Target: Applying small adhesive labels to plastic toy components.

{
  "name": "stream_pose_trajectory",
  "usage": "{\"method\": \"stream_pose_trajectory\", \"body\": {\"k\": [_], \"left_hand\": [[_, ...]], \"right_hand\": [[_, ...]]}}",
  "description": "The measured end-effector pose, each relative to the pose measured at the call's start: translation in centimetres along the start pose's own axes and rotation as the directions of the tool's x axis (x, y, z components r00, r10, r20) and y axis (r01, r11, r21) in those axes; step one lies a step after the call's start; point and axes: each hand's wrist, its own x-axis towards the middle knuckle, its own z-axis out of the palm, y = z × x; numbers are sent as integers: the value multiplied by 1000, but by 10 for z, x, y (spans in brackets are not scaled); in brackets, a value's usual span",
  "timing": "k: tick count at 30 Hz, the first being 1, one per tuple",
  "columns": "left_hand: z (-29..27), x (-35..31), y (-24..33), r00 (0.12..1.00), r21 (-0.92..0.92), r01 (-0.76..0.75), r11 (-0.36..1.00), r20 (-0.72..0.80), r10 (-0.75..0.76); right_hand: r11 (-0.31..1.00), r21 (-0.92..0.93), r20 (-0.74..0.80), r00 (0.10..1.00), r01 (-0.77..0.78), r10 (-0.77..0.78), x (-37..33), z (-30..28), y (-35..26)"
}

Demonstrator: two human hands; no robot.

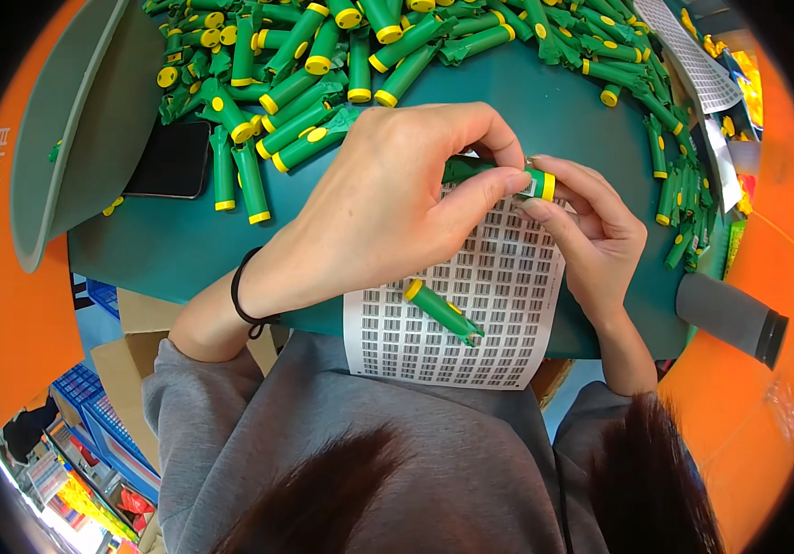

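My left hand (397, 189) is closed around a green tube with a yellow end cap (547, 186), its thumb and forefinger pressing near the capped end. From the other side, my right hand (600, 231) pinches that same end between thumb and fingers. A small white patch shows on the tube beside the cap; most of the tube is hidden behind my left hand. Below them lies a white sheet of small printed labels (499, 355), overhanging the table's near edge. Another green tube (443, 312) rests slantwise on the sheet.
A large heap of green tubes (314, 69) covers the far side of the green table (526, 102) and runs down its right. On the left are a black phone (172, 162) and a grey-green curved panel (92, 120). At right lies a grey cylinder (725, 314); more label sheets (692, 55) lie beyond.
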Motion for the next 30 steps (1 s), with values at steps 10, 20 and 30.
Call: {"method": "stream_pose_trajectory", "body": {"k": [10,20,30], "left_hand": [[6,3,-7,999,-169,21,985,-42,-29],[4,3,-19,979,-233,78,969,201,-30],[22,-11,-13,942,-216,22,976,332,53]], "right_hand": [[995,-91,62,997,40,-34,2,-8,1],[999,40,130,991,14,-19,3,-9,5],[921,333,194,971,-201,142,31,10,-5]]}}
